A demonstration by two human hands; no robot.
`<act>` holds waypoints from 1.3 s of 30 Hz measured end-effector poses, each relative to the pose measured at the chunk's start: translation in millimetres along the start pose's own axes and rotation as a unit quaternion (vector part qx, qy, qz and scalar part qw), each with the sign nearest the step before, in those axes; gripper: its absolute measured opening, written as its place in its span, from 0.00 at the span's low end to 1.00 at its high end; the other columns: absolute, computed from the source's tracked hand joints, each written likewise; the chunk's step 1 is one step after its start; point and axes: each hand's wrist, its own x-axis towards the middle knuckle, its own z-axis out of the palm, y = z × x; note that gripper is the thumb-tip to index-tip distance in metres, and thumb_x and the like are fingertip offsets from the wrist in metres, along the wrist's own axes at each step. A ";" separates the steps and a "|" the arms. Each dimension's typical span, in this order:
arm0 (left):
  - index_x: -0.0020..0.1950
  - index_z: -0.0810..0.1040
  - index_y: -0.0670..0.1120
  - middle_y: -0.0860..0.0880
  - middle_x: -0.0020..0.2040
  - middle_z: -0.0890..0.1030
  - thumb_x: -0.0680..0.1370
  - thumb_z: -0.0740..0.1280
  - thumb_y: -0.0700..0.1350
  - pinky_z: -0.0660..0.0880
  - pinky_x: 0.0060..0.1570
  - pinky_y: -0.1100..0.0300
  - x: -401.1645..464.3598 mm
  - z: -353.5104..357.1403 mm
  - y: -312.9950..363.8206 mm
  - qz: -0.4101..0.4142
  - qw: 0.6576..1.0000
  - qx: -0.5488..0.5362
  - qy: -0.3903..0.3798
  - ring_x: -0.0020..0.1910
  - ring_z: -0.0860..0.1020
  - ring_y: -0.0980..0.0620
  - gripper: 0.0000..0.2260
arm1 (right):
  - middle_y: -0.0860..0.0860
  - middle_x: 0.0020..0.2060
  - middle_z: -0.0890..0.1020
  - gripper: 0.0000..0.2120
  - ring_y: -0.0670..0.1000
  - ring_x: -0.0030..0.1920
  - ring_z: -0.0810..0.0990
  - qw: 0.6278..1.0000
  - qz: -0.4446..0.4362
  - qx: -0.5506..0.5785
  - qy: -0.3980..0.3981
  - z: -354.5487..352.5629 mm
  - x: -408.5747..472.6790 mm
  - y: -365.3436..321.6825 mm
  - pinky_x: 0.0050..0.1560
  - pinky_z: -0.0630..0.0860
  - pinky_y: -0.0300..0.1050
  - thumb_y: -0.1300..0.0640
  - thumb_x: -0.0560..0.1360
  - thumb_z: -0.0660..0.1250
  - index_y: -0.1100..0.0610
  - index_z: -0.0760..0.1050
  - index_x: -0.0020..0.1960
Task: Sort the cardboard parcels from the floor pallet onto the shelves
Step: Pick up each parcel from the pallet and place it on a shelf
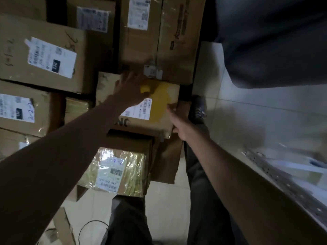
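On the floor stack, seen from the head camera, lies the target parcel [141, 106], a flat cardboard box with a yellow patch and a white label, resting on top of other cartons among the piled boxes. Left hand [131, 89] lies across its far upper face, fingers spread and reaching over the far edge; whether those fingers curl round that edge cannot be told, as the frame is blurred there. Right hand [184, 124] meets the near right corner, fingers straight along the side and thumb towards the top, pressing rather than clasping. Both forearms are extended forward and downward, the left crossing diagonally over a taped box [116, 170] nearer the body. A shoe [197, 109] stands just beside the parcel's right edge on the tiled floor [230, 121]; a metal shelf rail [283, 179] runs along the right.

Judged step: securing the parcel for a lift. To do it well, the hands should oppose each other on diagonal corners, fingers hooked under an edge before any raise, since the taped surface looks slick. Lifting level would keep neighbouring cartons undisturbed; the foot beside the edge should stay out from under it.
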 end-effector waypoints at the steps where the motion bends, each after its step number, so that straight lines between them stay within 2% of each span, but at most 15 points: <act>1: 0.81 0.57 0.54 0.45 0.81 0.56 0.79 0.67 0.60 0.55 0.74 0.42 0.8 0.5 -1.3 -0.013 1.000 0.010 -0.011 0.79 0.53 0.39 0.35 | 0.51 0.71 0.74 0.23 0.55 0.66 0.75 1.000 0.002 0.009 -0.010 0.8 -1.8 2.6 0.64 0.73 0.58 0.41 0.83 0.59 0.47 0.62 0.75; 3: 0.81 0.56 0.54 0.45 0.81 0.55 0.78 0.65 0.63 0.57 0.73 0.39 5.1 0.1 1.6 -0.033 0.998 0.033 -0.036 0.79 0.52 0.37 0.35 | 0.50 0.73 0.72 0.24 0.53 0.64 0.74 0.999 0.010 0.003 -0.037 -6.9 -5.4 2.8 0.63 0.72 0.58 0.40 0.83 0.59 0.45 0.61 0.77; 5: 0.81 0.57 0.53 0.44 0.81 0.56 0.79 0.61 0.66 0.58 0.73 0.40 16.0 -3.6 9.9 -0.048 0.996 0.053 -0.052 0.78 0.54 0.36 0.35 | 0.49 0.76 0.67 0.28 0.55 0.70 0.70 0.999 0.007 -0.011 -0.041 -23.3 -0.9 -5.8 0.67 0.69 0.58 0.38 0.82 0.58 0.44 0.58 0.79; 7: 0.80 0.60 0.53 0.43 0.80 0.58 0.79 0.58 0.69 0.58 0.74 0.40 32.2 -8.8 20.0 -0.066 0.995 0.041 -0.055 0.77 0.57 0.35 0.34 | 0.49 0.77 0.66 0.29 0.55 0.73 0.68 0.999 -0.037 -0.008 0.018 -42.7 14.7 -21.5 0.71 0.68 0.58 0.39 0.82 0.59 0.46 0.59 0.80; 9: 0.80 0.61 0.54 0.43 0.79 0.59 0.78 0.59 0.69 0.59 0.73 0.40 54.4 -14.8 28.6 -0.063 0.997 0.008 -0.041 0.76 0.60 0.34 0.34 | 0.52 0.75 0.69 0.27 0.55 0.72 0.70 0.988 -0.100 0.008 0.120 -62.5 37.0 -42.9 0.70 0.71 0.55 0.44 0.82 0.61 0.50 0.62 0.79; 11: 0.80 0.59 0.56 0.45 0.81 0.57 0.79 0.61 0.67 0.59 0.74 0.39 80.7 -20.1 36.2 -0.042 0.998 -0.022 -0.029 0.77 0.59 0.35 0.33 | 0.53 0.76 0.66 0.28 0.57 0.73 0.68 0.976 -0.144 0.008 0.165 -81.7 61.8 -67.7 0.69 0.70 0.53 0.47 0.82 0.62 0.50 0.60 0.80; 13: 0.81 0.56 0.57 0.47 0.83 0.52 0.79 0.64 0.63 0.55 0.76 0.39 107.6 -23.5 41.1 -0.020 0.998 -0.046 -0.027 0.79 0.54 0.36 0.34 | 0.52 0.78 0.63 0.30 0.58 0.75 0.66 0.973 -0.165 0.004 0.162 -98.1 88.6 -94.6 0.68 0.69 0.52 0.46 0.82 0.62 0.49 0.56 0.81; 16: 0.82 0.52 0.55 0.46 0.83 0.45 0.78 0.68 0.59 0.46 0.79 0.42 142.0 -27.5 40.5 0.011 0.997 -0.073 -0.005 0.81 0.46 0.40 0.37 | 0.48 0.80 0.60 0.31 0.55 0.78 0.62 0.979 -0.169 0.004 0.116 -110.9 123.1 -133.9 0.73 0.66 0.57 0.45 0.83 0.61 0.44 0.52 0.82; 19: 0.81 0.58 0.53 0.44 0.83 0.47 0.78 0.70 0.57 0.48 0.76 0.47 163.4 -29.6 26.7 0.018 0.997 -0.079 0.019 0.81 0.48 0.43 0.35 | 0.46 0.80 0.61 0.29 0.53 0.77 0.64 0.984 -0.166 0.014 0.067 -96.8 143.4 -152.9 0.71 0.66 0.57 0.45 0.84 0.60 0.42 0.51 0.81; 21: 0.82 0.58 0.51 0.43 0.83 0.47 0.78 0.69 0.58 0.48 0.76 0.48 167.6 -22.9 17.8 0.019 0.999 -0.047 0.015 0.81 0.48 0.44 0.36 | 0.48 0.80 0.61 0.29 0.53 0.78 0.63 0.980 -0.180 0.015 0.079 -81.3 148.3 -149.9 0.74 0.65 0.55 0.46 0.84 0.59 0.44 0.51 0.82; 28: 0.83 0.52 0.53 0.45 0.83 0.42 0.76 0.68 0.64 0.44 0.79 0.42 157.6 2.7 -6.8 0.016 0.999 -0.030 -0.006 0.82 0.43 0.42 0.42 | 0.51 0.77 0.65 0.27 0.53 0.75 0.66 0.972 -0.211 0.006 0.100 -60.0 140.1 -131.9 0.69 0.67 0.48 0.51 0.86 0.57 0.48 0.52 0.82; 32: 0.82 0.51 0.59 0.50 0.83 0.39 0.74 0.70 0.64 0.50 0.75 0.31 153.5 4.4 -1.2 -0.003 0.999 -0.025 -0.046 0.80 0.39 0.37 0.43 | 0.52 0.78 0.65 0.27 0.57 0.75 0.66 0.978 -0.181 -0.019 0.103 -64.2 142.3 -136.0 0.71 0.66 0.53 0.51 0.86 0.55 0.46 0.51 0.82; 34: 0.81 0.51 0.61 0.53 0.82 0.38 0.74 0.71 0.64 0.49 0.74 0.29 150.3 0.9 2.5 -0.022 0.997 -0.045 -0.063 0.80 0.39 0.35 0.42 | 0.52 0.77 0.66 0.27 0.58 0.75 0.67 0.983 -0.149 -0.031 0.101 -68.5 142.4 -141.9 0.73 0.67 0.56 0.52 0.86 0.57 0.45 0.52 0.82; 37: 0.82 0.55 0.59 0.53 0.83 0.42 0.75 0.70 0.63 0.50 0.75 0.31 145.9 -17.6 3.1 -0.016 0.995 -0.072 -0.074 0.81 0.45 0.37 0.39 | 0.54 0.76 0.68 0.28 0.58 0.73 0.69 0.976 -0.166 -0.034 0.136 -65.8 135.9 -155.8 0.73 0.69 0.58 0.58 0.84 0.61 0.48 0.57 0.81; 39: 0.80 0.59 0.56 0.51 0.83 0.50 0.77 0.70 0.60 0.55 0.75 0.35 140.8 -38.6 -2.0 -0.001 0.994 -0.105 -0.040 0.80 0.53 0.39 0.35 | 0.57 0.76 0.67 0.31 0.59 0.75 0.66 0.940 -0.242 -0.079 0.229 -55.4 123.9 -169.4 0.74 0.66 0.58 0.62 0.81 0.64 0.53 0.58 0.81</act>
